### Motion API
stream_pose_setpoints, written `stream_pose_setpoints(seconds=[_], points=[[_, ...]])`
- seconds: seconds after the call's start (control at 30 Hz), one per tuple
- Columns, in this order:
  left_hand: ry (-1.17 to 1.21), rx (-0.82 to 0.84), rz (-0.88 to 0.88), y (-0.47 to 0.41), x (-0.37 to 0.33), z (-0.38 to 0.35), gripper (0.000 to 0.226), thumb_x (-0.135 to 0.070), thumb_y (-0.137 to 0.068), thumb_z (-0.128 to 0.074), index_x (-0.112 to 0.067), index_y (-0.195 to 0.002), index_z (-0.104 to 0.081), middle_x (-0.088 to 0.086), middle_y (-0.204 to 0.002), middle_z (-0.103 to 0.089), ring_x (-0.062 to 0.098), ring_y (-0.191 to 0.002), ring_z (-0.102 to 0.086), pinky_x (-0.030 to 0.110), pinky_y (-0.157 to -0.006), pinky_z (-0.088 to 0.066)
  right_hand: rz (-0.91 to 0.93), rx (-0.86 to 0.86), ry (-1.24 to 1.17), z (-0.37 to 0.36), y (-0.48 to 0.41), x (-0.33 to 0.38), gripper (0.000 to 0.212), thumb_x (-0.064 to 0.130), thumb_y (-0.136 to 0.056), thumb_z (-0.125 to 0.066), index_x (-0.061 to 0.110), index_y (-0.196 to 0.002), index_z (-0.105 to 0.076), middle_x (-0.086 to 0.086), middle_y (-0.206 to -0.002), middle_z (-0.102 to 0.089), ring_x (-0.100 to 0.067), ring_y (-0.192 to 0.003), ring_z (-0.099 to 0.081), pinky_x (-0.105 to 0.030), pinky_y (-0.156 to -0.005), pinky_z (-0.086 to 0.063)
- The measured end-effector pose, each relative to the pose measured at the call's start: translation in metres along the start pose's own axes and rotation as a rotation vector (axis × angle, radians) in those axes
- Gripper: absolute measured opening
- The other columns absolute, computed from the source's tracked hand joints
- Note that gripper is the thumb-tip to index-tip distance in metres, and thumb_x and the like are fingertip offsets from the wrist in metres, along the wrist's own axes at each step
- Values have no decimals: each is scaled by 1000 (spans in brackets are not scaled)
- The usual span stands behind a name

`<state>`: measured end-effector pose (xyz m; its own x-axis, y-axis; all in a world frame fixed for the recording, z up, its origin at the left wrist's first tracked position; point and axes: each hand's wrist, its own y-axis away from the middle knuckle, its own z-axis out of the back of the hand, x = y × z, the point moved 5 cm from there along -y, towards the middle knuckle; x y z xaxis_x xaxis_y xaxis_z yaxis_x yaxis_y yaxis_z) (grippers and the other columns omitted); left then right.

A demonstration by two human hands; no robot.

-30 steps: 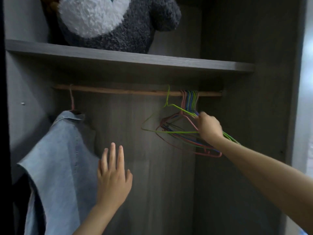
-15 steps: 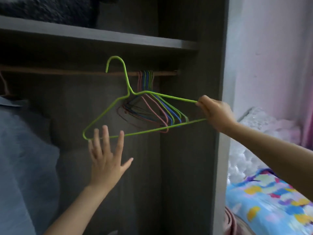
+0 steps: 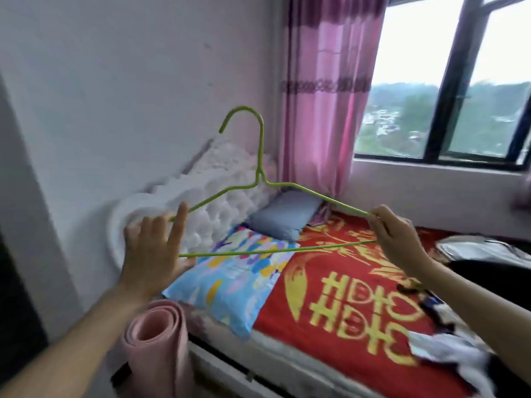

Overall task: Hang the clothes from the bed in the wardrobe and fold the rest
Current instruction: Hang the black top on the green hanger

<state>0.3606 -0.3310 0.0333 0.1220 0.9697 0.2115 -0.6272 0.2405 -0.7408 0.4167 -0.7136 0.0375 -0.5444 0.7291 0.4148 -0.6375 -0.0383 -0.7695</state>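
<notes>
Clothes [image 3: 448,347] lie jumbled at the right of the bed [image 3: 330,282], on its red and gold cover. Above the bed, the right hand [image 3: 399,239] pinches the right corner of a green wire hanger [image 3: 261,147], hook upward. The left hand [image 3: 152,248], fingers spread wide, covers the hanger's left corner; I cannot tell whether it touches. A rolled pink mat [image 3: 152,340] stands beside the patterned pillow [image 3: 230,282].

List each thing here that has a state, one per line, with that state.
Hanger: bare, hook up, held in the air.
Right hand: pinches the hanger's right end.
Left hand: open, fingers spread, by the hanger's left end.
Mat: rolled up.
Curtain: gathered left of the window.
Clothes: crumpled on the bed.
</notes>
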Motion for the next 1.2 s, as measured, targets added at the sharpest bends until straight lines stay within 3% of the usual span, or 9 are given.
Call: stream_pose_setpoints(seconds=[0.13, 0.23, 0.4, 0.67, 0.77, 0.83, 0.9, 1.03, 1.2], points=[[263, 109, -220, -33, -128, -80, 128, -33, -21, -95, 1, -129, -36, 14, -96, -44, 30, -81, -42, 45, -56, -49, -298, 45, 224, 65, 83, -111, 15, 11, -94, -53, 5, -82, -61, -1, -64, -55, -26, -61, -52, -38, -62, -40], [369, 290, -341, -26, -206, -133, 129, -37, -18, -94, -2, -128, -38, 16, -92, -58, 33, -80, -58, 41, -57, -52, -551, 33, 339, 90, 151, -163, 16, 15, -94, -54, 4, -91, -66, -13, -78, -65, -34, -74, -62, -37, -64, -40], [473, 535, -458, -9, -307, -214, 130, -39, -9, -94, -5, -123, -41, 15, -87, -65, 32, -69, -67, 38, -54, -55, -906, 43, 405, 104, 243, -231, 19, 22, -97, -46, 13, -99, -63, -6, -92, -65, -29, -89, -61, -30, -63, -33], [458, 671, -460, -44, -377, -359, 117, -30, -8, -95, 4, -115, -64, 17, -88, -66, 34, -72, -68, 44, -54, -54, -1098, 188, 406, 51, 230, -361, 23, 20, -98, -42, 14, -112, -59, -7, -100, -61, -26, -90, -58, -32, -69, -41], [398, 770, -408, -71, -389, -430, 128, -34, -28, -96, 0, -138, -41, 23, -116, -59, 39, -106, -60, 56, -79, -50, -1139, 330, 288, 11, 204, -425, 39, 19, -96, -45, 13, -135, -47, -9, -112, -54, -22, -100, -55, -30, -82, -42], [329, 895, -255, -79, -392, -475, 127, -52, -60, -81, -12, -150, -1, 20, -152, -22, 36, -141, -20, 58, -106, -25, -1218, 504, 294, -10, 197, -462, 56, 25, -96, -47, 18, -147, -26, -16, -135, -42, -27, -118, -49, -31, -96, -40], [261, 1039, -226, -80, -408, -514, 123, -66, -69, -66, -20, -147, 17, 14, -157, 9, 33, -144, 7, 54, -113, -11, -1319, 582, 306, -17, 196, -495, 66, 28, -95, -45, 24, -151, -10, -20, -146, -26, -29, -120, -48, -31, -98, -41], [276, 1086, -334, -79, -463, -543, 115, -71, -71, -60, -25, -149, 10, 12, -157, 10, 29, -144, 8, 49, -114, -10, -1320, 614, 295, -6, 198, -526, 65, 26, -94, -43, 25, -150, -10, -11, -145, -28, -18, -98, -54, -25, -78, -44], [371, 1080, -457, -86, -548, -545, 96, -66, -82, -49, -24, -151, 3, 11, -158, 5, 26, -145, 4, 45, -115, -11, -1440, 514, 322, 49, 213, -564, 62, 24, -94, -47, 22, -148, -19, -12, -138, -36, -21, -104, -52, -26, -85, -40]])
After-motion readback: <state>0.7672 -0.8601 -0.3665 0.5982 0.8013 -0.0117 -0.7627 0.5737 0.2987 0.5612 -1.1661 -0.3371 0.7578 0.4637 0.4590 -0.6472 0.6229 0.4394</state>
